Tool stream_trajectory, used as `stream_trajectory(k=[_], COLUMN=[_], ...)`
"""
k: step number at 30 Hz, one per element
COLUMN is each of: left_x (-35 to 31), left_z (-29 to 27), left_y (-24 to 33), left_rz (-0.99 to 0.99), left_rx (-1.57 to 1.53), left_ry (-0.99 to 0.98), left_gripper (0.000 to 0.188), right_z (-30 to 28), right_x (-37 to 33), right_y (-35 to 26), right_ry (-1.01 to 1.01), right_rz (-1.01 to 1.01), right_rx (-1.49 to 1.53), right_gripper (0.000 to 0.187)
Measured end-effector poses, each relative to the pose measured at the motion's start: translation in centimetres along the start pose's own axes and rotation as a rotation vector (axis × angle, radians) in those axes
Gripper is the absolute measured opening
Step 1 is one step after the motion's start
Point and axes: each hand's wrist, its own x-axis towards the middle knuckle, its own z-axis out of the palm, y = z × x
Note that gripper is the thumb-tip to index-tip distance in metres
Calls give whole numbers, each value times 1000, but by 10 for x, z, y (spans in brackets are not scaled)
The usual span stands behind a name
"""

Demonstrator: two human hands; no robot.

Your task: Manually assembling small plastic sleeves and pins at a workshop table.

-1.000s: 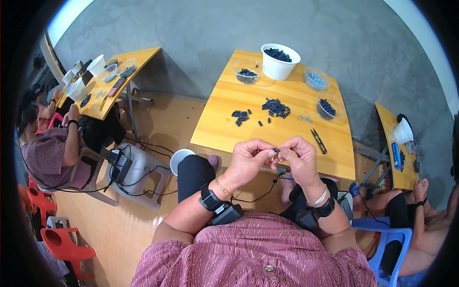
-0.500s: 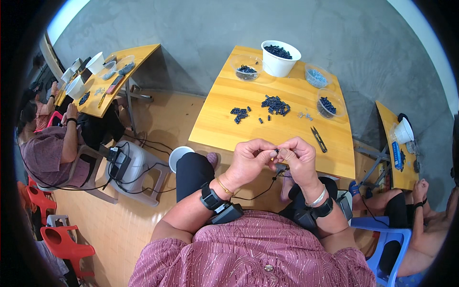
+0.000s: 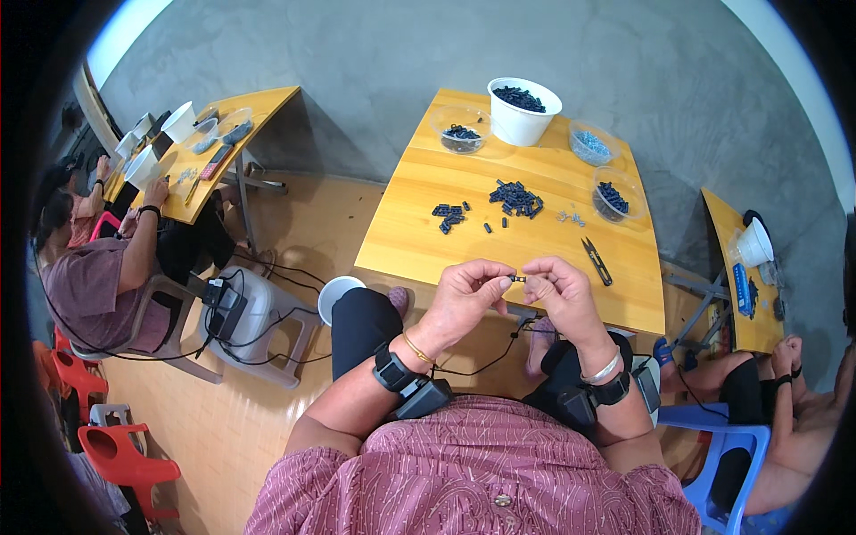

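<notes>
A small dark tubular part [image 3: 516, 278] is pinched between my two hands above the table's near edge. My left hand [image 3: 465, 299] is closed, with thumb and forefinger on the part's left end. My right hand [image 3: 567, 301] has its fingertips at the other end, where a small pale or yellowish bit shows; it is too small to name. Beyond my hands lie a larger heap of dark tubular parts [image 3: 516, 199], a smaller cluster of them [image 3: 448, 217] and some tiny clear pieces [image 3: 571, 218]. Thread snips [image 3: 596, 261] rest on the wooden table [image 3: 392, 242] to the right.
A white bucket of dark parts [image 3: 522, 125] stands at the back. Clear bowls hold dark rings [image 3: 461, 134], light-blue pieces [image 3: 590, 145] and dark parts [image 3: 613, 200]. A white bucket [image 3: 336, 294] and a grey stool with cables [image 3: 259, 312] stand left. Other people sit at side tables.
My right hand has shifted slightly right, its fingers more extended, so more of the small part shows between my hands. The person at the left has raised a hand.
</notes>
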Motion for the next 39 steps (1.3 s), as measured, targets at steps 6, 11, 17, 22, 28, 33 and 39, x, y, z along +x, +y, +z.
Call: stream_trajectory(k=[6, 11, 17, 22, 28, 33, 39], left_x=[4, 8, 12, 19, 33, 50, 54], left_z=[-1, -7, -8, -14, -20, -27, -22], left_y=[2, -6, -12, -23, -44, -63, -62], left_rz=[-53, -109, -175, -179, -10, 356, 478], left_rx=[-36, -255, -426, -376, 199, 752, 1080], left_ry=[30, 6, 19, 52, 140, 130, 59], left_gripper=[16, 16, 15, 12, 8, 5, 8], right_z=[2, 4, 0, -1, -3, -7, -4], right_x=[3, 7, 11, 17, 27, 37, 39], right_y=[8, 11, 18, 30, 69, 91, 97], right_ry=[15, 18, -8, -19, 32, 100, 99], right_rz=[-4, 7, 26, 63, -14, -340, -416], right_rx=[-59, -52, -21, -24, -208, -585, -851], right_gripper=[6, 5, 5, 5, 7, 12, 11])
